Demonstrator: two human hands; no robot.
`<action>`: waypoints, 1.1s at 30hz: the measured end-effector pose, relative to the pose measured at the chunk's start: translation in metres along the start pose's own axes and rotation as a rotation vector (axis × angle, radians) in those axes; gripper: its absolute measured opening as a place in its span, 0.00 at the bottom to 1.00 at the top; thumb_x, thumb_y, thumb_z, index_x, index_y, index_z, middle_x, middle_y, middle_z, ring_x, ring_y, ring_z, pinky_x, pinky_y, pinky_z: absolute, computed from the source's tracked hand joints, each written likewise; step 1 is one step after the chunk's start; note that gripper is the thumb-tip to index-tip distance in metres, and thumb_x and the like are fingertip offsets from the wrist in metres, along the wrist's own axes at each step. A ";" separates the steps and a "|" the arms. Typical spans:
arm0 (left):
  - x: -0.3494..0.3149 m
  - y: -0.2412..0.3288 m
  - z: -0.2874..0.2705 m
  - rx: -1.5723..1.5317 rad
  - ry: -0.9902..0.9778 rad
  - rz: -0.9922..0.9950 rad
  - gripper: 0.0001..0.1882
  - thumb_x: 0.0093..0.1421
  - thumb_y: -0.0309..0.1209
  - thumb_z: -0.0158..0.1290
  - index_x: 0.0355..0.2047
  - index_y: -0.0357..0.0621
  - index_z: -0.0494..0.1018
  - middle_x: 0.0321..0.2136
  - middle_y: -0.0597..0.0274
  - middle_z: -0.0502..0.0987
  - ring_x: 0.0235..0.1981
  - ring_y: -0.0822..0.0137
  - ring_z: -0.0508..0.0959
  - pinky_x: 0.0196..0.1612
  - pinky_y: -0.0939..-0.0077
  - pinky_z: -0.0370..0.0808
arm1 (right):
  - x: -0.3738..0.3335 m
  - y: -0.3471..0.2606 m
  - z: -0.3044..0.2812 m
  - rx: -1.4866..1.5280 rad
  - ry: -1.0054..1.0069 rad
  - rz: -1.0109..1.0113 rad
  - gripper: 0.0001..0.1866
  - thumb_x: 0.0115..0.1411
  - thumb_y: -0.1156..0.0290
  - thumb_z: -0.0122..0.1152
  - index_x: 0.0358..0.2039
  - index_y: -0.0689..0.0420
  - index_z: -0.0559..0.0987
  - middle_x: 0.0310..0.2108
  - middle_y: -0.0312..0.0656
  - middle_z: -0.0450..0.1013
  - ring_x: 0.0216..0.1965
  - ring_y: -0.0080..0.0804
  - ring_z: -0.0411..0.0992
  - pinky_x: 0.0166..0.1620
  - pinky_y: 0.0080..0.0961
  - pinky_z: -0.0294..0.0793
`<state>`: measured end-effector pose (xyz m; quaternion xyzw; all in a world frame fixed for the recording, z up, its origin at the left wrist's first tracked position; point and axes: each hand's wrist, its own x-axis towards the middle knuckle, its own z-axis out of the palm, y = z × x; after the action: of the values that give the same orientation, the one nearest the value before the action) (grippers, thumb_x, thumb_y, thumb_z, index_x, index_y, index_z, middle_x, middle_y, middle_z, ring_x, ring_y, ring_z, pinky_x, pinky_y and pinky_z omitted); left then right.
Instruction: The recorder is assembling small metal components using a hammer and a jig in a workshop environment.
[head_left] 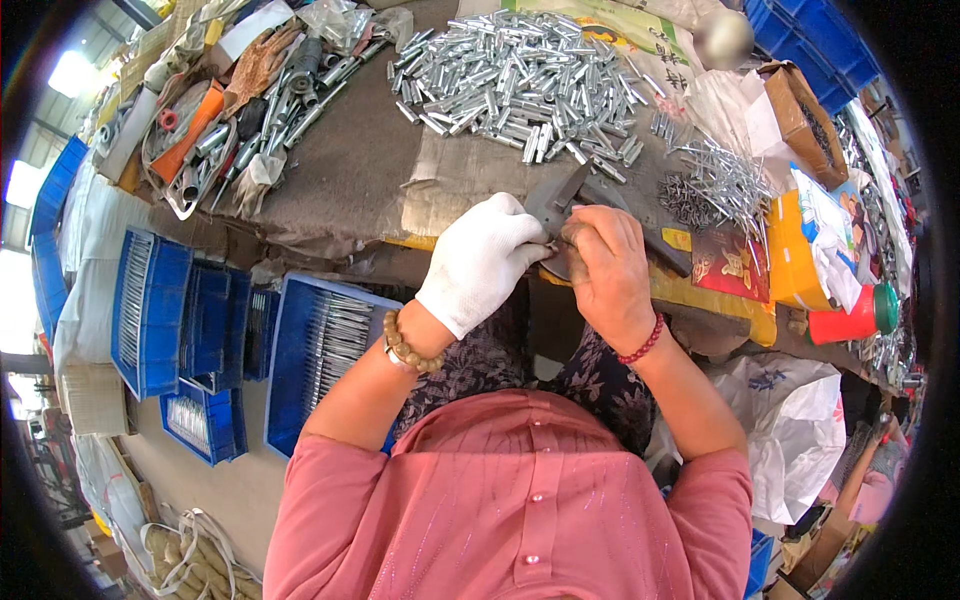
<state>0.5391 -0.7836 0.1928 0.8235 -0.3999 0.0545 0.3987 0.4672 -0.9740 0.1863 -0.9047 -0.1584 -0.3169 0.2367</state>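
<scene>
Workbench (345,150): left hand (484,260), right hand (610,268) by metal fixture (571,187), grip unclear

And here's the room, bending round at its rim: over on the far left, glaring white openings (72,73) burn through, so washed out there's no telling windows from skylights! Dark beams (48,132) run between them, cutting across a pale grey upper structure. Daylight pours in on that side, and down below comes the floor (225,490), a plain, dull grey-beige stretch showing at lower left. Sweeping across the top, it's the broad worktop (345,165), brown-grey, scuffed and grimy, its front edge worn and ragged, with a yellow strip (735,303) along the right-hand part. Out at the far right, a dim, cluttered background, and there's another person (876,485) down there, small and blurred!
</scene>
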 end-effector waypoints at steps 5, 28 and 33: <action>0.001 -0.001 0.001 -0.002 -0.005 0.000 0.07 0.54 0.27 0.67 0.32 0.44 0.80 0.32 0.57 0.75 0.38 0.52 0.77 0.43 0.62 0.76 | -0.003 0.002 0.001 0.013 -0.017 0.040 0.14 0.50 0.81 0.67 0.38 0.60 0.77 0.47 0.46 0.73 0.50 0.50 0.73 0.55 0.45 0.71; 0.001 0.003 -0.003 -0.016 -0.035 -0.031 0.05 0.56 0.28 0.66 0.32 0.44 0.82 0.33 0.57 0.77 0.39 0.53 0.78 0.44 0.64 0.76 | 0.002 0.017 -0.072 -0.156 -0.169 0.297 0.21 0.54 0.80 0.66 0.51 0.59 0.81 0.43 0.46 0.73 0.43 0.48 0.76 0.44 0.42 0.77; 0.001 0.001 -0.003 -0.031 -0.037 -0.030 0.05 0.55 0.27 0.66 0.33 0.44 0.82 0.33 0.56 0.77 0.39 0.53 0.79 0.44 0.63 0.77 | -0.005 -0.009 -0.093 -0.068 -0.131 0.212 0.23 0.54 0.84 0.63 0.51 0.58 0.83 0.44 0.46 0.72 0.41 0.47 0.77 0.41 0.36 0.78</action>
<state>0.5400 -0.7826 0.1958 0.8241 -0.3955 0.0271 0.4046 0.4133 -1.0159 0.2497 -0.9425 -0.0664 -0.2358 0.2273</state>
